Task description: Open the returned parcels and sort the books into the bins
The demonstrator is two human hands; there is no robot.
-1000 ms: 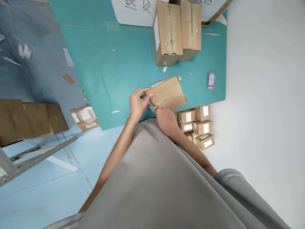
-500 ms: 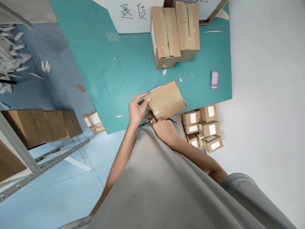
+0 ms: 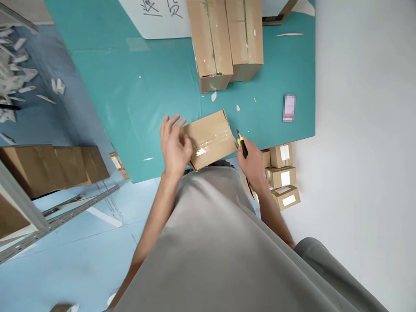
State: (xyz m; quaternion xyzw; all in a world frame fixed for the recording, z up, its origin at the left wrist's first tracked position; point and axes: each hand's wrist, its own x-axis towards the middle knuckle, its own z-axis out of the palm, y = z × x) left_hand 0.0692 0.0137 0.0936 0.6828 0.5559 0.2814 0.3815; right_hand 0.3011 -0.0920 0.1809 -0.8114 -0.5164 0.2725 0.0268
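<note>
I'm holding my left hand (image 3: 175, 149) loosely open beside a tan, oblong cardboard box (image 3: 208, 125) lying at the smooth green tabletop's (image 3: 156, 86) near edge; whether my thumb is touching, I can't tell. My right hand (image 3: 252, 162) is gripping a slim black-and-yellow cutter (image 3: 244, 148). The box is looking stiff, probably light, slick along its glossy clear tape (image 3: 208, 144); its bare ends are seeming the surest hold.

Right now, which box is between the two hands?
The lone box, flanked by the left hand and right hand; the paired boxes stand farther back on the green table, the stacked boxes are beyond the right hand.
</note>
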